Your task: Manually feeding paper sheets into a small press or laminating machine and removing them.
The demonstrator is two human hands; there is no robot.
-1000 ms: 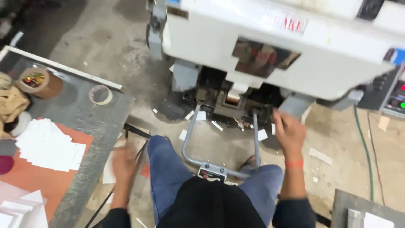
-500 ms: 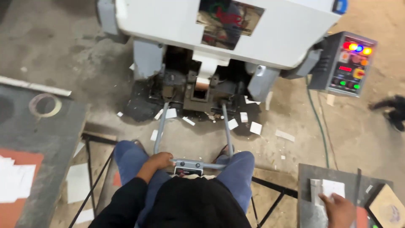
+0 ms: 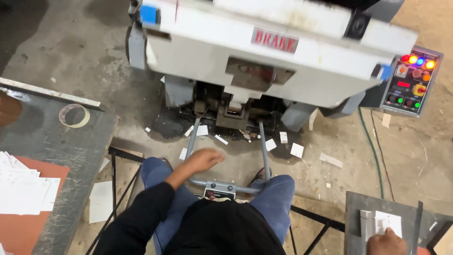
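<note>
I sit facing a large white press machine [image 3: 283, 71], blue-jeaned knees on either side of a grey U-shaped metal bar [image 3: 263, 151] that runs out from its base. My left hand [image 3: 203, 160] hovers over the left side of that bar above my left knee, fingers stretched forward and holding nothing. My right hand [image 3: 387, 242] is at the bottom right edge, resting against a small stack of white cards [image 3: 389, 221] on a grey side table [image 3: 358, 208]. Only its back shows; its fingers are hidden.
A control panel [image 3: 410, 82] with coloured lights and buttons stands right of the machine, with a green cable [image 3: 373, 151] on the floor below. White paper scraps [image 3: 297, 150] litter the floor. The grey left table [image 3: 61, 141] holds a tape ring [image 3: 74, 115], white cards [image 3: 23, 189] and an orange sheet [image 3: 14, 231].
My left hand has come off the bar's near crosspiece and moved forward and up. My right hand stays at the cards on the right table. The view has tilted slightly.
</note>
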